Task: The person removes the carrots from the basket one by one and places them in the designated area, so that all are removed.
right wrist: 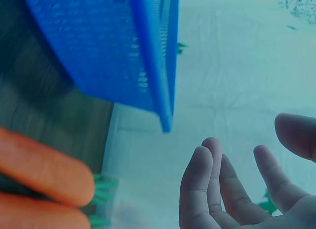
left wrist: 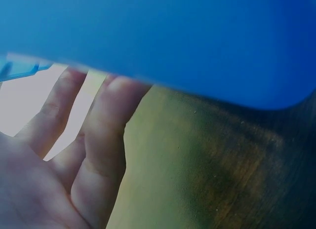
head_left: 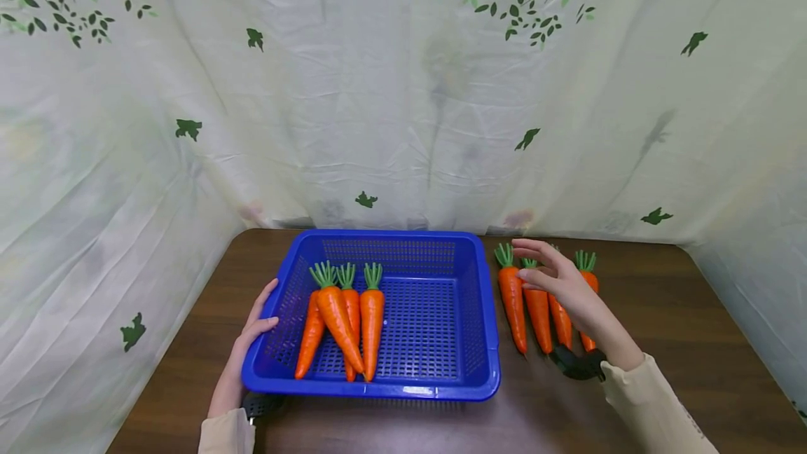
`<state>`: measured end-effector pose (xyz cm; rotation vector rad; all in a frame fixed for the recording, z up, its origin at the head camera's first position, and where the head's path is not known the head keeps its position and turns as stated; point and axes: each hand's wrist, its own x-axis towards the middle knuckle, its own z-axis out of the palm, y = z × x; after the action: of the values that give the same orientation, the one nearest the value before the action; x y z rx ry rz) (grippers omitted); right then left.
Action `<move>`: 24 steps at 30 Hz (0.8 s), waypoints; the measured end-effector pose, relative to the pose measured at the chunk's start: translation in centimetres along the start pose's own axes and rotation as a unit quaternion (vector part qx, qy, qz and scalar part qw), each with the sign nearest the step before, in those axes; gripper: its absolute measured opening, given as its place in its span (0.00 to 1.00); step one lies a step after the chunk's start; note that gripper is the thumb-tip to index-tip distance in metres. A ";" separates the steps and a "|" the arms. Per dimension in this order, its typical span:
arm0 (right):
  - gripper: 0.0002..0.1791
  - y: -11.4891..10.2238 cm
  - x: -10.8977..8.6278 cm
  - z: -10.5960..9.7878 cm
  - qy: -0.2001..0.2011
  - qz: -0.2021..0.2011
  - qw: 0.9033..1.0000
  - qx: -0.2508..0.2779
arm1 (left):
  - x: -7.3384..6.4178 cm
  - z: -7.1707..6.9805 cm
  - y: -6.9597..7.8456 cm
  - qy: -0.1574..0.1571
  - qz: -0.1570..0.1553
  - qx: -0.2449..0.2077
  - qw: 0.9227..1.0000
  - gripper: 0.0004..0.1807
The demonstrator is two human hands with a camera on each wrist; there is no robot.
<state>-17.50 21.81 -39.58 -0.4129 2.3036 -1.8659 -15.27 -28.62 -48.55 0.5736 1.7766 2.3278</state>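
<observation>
My left hand (head_left: 242, 352) touches the left side of a blue plastic basket (head_left: 435, 392), fingers fairly straight against its rim. Up close in the left wrist view, the fingers (left wrist: 106, 125) meet the basket's blue wall (left wrist: 197, 41). Inside the basket, toward the left, lie several orange carrots (head_left: 373, 328) with green tops, some overlapping. To the right of the basket, my right hand (head_left: 567, 286) is above a row of carrots (head_left: 512, 307), partly covering them. Its fingers are spread and loosely bent, with nothing between them and the thumb in the right wrist view.
Beneath everything is a dark brown wooden table (head_left: 668, 342). A pale cloth curtain (head_left: 403, 90) with printed green leaves hangs behind the table and along its sides. The basket's right wall stands between the two groups of carrots.
</observation>
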 end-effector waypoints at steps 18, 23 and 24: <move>0.25 -1.9 2.4 4.9 -0.063 -0.001 0.998 0.027 | 0.0 -0.1 -0.1 -0.003 -0.002 -0.001 1.000 0.35; 0.25 -1.9 3.1 6.3 -0.077 -0.004 0.997 0.024 | 0.0 -0.1 -0.1 -0.003 -0.001 0.003 1.000 0.35; 0.25 -2.0 3.2 6.6 -0.079 -0.003 0.997 0.027 | 0.0 -0.1 -0.1 -0.005 -0.002 0.003 1.000 0.35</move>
<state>-18.42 14.34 -38.90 -0.5405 2.1481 -1.8216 -15.36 -28.66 -48.70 0.5810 1.7793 2.3141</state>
